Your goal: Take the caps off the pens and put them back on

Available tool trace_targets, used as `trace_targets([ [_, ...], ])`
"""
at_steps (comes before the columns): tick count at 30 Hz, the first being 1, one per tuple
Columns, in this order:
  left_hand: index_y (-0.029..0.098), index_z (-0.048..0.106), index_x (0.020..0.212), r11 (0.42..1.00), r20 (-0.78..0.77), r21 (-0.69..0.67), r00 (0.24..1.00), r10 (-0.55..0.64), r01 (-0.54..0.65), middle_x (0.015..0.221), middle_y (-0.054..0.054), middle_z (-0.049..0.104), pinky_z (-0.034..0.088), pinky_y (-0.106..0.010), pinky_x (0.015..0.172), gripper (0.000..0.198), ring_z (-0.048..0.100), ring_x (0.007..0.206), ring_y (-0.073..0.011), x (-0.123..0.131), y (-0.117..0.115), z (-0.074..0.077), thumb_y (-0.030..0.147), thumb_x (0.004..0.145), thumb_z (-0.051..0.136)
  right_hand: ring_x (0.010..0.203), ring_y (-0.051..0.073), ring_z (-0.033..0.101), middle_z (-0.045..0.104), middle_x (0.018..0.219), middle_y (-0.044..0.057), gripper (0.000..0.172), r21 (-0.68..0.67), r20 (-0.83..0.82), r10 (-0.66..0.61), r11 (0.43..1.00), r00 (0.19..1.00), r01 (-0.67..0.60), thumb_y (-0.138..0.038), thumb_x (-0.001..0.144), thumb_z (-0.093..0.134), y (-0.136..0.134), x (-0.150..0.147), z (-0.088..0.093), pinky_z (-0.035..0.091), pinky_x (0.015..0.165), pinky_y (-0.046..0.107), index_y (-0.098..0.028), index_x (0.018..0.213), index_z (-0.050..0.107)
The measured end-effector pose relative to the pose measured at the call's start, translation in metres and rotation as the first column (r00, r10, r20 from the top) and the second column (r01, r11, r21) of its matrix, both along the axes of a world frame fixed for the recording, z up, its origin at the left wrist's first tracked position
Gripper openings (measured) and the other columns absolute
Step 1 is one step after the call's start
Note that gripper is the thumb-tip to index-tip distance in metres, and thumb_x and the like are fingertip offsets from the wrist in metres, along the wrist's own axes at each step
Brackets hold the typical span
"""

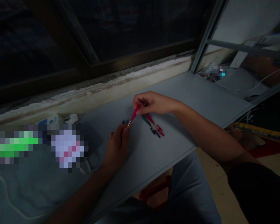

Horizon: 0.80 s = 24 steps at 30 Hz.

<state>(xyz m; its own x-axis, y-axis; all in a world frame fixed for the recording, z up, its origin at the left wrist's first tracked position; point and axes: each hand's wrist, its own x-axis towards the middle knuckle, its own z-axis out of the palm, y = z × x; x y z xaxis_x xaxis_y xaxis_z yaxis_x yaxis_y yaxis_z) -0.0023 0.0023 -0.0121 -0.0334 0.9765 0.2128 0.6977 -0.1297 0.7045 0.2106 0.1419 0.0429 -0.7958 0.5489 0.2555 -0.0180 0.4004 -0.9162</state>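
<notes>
Pinching a red pen [134,115], the right hand [151,104] slants its metal tip down-left to the left hand [118,146], whose grip is unclear, beside other pens [153,125] mid-bench [200,93].

The pen [134,115] is crimson (brassy at its tip), the desk [196,93] pale grey.

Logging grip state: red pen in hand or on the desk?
In hand: the right hand pinches the red pen above the desk, its metal tip at the left hand.
</notes>
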Motion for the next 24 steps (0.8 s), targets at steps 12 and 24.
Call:
trace_targets([
  [12, 0.022, 0.067, 0.1, 0.997, 0.026, 0.026, 0.997, -0.068, 0.068, 0.082, -0.003, 0.072, 0.051, -0.036, 0.077, 0.034, 0.065, 0.075, -0.0193, 0.0007, -0.0013, 0.0025, 0.045, 0.105, 0.044, 0.065, 0.007, 0.06, 0.066, 0.079, -0.002, 0.016, -0.241, -0.161, -0.265, 0.945, 0.951, 0.222, -0.019, 0.086, 0.074, 0.0056, -0.0014, 0.0039, 0.048, 0.06, 0.019, -0.016, 0.098, 0.063],
  [24, 0.022, 0.068, 0.098, 0.998, 0.116, 0.034, 0.992, -0.059, 0.056, 0.067, 0.001, 0.058, 0.045, -0.031, 0.064, 0.034, 0.056, 0.064, -0.0169, 0.002, -0.0043, 0.0052, 0.047, 0.104, 0.046, 0.065, 0.008, 0.061, 0.066, 0.078, -0.001, 0.015, -0.259, -0.193, -0.351, 0.919, 0.916, 0.298, -0.023, 0.087, 0.075, 0.0061, -0.0039, 0.0037, 0.049, 0.057, 0.019, -0.016, 0.093, 0.063],
])
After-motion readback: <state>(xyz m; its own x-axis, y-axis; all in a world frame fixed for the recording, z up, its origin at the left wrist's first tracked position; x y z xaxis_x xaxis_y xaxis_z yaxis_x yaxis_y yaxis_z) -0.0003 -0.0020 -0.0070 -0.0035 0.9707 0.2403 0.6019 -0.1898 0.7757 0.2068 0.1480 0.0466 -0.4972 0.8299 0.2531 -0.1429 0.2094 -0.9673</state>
